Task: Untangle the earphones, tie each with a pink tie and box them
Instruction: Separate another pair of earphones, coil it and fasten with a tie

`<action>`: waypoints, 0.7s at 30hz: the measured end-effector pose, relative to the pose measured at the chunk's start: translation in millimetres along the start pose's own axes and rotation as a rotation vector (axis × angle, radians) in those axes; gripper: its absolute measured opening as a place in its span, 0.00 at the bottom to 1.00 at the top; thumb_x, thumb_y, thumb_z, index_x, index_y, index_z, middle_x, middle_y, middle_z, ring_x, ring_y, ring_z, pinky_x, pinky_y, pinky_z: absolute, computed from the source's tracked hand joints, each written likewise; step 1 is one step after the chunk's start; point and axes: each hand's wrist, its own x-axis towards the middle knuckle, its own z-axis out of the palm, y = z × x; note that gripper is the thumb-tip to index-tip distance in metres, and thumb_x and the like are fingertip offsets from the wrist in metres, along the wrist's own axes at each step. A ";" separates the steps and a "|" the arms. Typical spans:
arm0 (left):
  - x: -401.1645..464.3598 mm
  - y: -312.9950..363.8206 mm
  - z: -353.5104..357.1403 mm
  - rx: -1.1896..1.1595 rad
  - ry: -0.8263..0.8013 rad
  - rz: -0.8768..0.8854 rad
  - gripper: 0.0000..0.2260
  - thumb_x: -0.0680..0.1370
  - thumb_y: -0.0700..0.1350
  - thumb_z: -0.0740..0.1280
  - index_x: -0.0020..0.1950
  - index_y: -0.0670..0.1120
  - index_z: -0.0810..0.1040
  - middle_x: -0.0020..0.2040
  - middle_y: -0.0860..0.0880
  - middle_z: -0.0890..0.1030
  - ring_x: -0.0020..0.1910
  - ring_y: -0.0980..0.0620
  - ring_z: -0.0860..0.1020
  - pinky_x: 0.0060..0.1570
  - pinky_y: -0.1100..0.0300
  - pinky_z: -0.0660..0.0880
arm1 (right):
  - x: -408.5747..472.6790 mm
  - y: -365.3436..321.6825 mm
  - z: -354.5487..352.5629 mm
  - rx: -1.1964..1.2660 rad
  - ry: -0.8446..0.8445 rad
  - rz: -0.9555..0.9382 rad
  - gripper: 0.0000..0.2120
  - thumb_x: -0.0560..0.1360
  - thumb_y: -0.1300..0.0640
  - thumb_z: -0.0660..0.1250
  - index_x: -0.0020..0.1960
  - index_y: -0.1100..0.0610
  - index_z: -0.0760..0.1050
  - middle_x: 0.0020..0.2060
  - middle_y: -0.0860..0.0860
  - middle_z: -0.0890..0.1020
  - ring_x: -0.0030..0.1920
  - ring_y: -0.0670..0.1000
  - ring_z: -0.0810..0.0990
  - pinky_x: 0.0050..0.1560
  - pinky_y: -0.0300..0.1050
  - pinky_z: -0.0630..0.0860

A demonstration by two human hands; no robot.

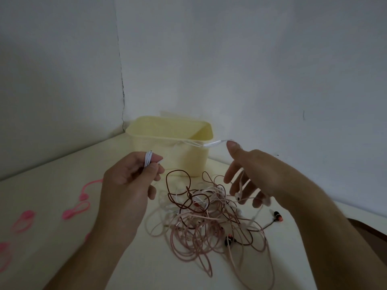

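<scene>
The person is coiling a white earphone [211, 144] in front of the yellow box [167, 141], which stands at the back of the bench [62, 170] against the wall. The left hand [127, 185] pinches a small bundle of white loops between thumb and fingers [156, 159], just left of the box's front wall. From there the cord runs across the box's near rim to the right hand [251, 174], held just right of the box, where the thumb and forefinger seem to hold the cord near its inline piece; the other fingers are spread loose, and a white earbud [238, 194] dangles below the palm.

To do this well, I'd say the right hand should feed the cord with light tension so each turn lies beside the last on the left fingers, not crossing. It looks wise to lift the strand clear of the box rim, lest it snag. The dangling bud hangs close over the tangle of pink and brown cords [209, 216] lying in front of the box; keeping it raised would stop it catching there.

The pink ties [76, 210] lie well left of the box, within the left hand's reach once the coil is finished. Whether anything is already in the box I cannot tell.
</scene>
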 end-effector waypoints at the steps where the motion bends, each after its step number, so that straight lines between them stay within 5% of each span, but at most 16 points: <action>1: 0.0 0.0 0.0 0.001 0.000 -0.001 0.12 0.79 0.29 0.67 0.47 0.43 0.85 0.38 0.46 0.83 0.38 0.52 0.76 0.27 0.60 0.70 | 1.0 1.1 -0.4 -0.023 0.010 0.005 0.41 0.83 0.28 0.47 0.48 0.59 0.85 0.38 0.58 0.88 0.35 0.58 0.88 0.29 0.41 0.75; 7: -0.3 0.8 0.9 0.014 -0.007 -0.005 0.12 0.79 0.28 0.66 0.46 0.43 0.85 0.38 0.46 0.83 0.37 0.52 0.76 0.26 0.61 0.70 | 3.2 2.0 -7.7 0.019 0.084 -0.116 0.41 0.85 0.31 0.46 0.41 0.59 0.86 0.36 0.56 0.88 0.30 0.55 0.82 0.31 0.42 0.68; 10: -0.6 1.3 1.4 0.010 -0.014 -0.011 0.11 0.79 0.28 0.66 0.47 0.42 0.85 0.37 0.46 0.83 0.37 0.52 0.76 0.26 0.61 0.70 | 6.4 2.1 -8.6 0.042 0.105 -0.157 0.45 0.86 0.33 0.41 0.39 0.58 0.88 0.36 0.54 0.88 0.40 0.57 0.88 0.48 0.49 0.78; 13: -1.9 0.9 2.2 0.027 -0.032 -0.002 0.11 0.79 0.28 0.67 0.47 0.41 0.85 0.37 0.47 0.83 0.37 0.52 0.76 0.26 0.61 0.70 | 6.4 2.1 -7.1 0.098 0.115 -0.181 0.47 0.85 0.33 0.39 0.38 0.59 0.88 0.35 0.56 0.88 0.46 0.60 0.87 0.61 0.52 0.77; 17: -2.4 -0.5 3.2 0.052 -0.054 0.007 0.12 0.79 0.29 0.67 0.47 0.43 0.85 0.37 0.46 0.83 0.37 0.52 0.77 0.27 0.60 0.70 | 2.3 -2.3 -7.6 0.193 0.086 -0.185 0.49 0.84 0.30 0.38 0.39 0.60 0.87 0.32 0.60 0.86 0.37 0.60 0.83 0.56 0.53 0.78; 21: -2.3 0.1 2.0 0.037 -0.057 0.002 0.12 0.79 0.28 0.67 0.47 0.43 0.85 0.38 0.45 0.83 0.37 0.52 0.77 0.27 0.59 0.70 | 2.2 -0.2 -15.2 0.158 0.091 -0.132 0.37 0.87 0.38 0.52 0.38 0.63 0.86 0.23 0.54 0.71 0.24 0.54 0.73 0.34 0.43 0.74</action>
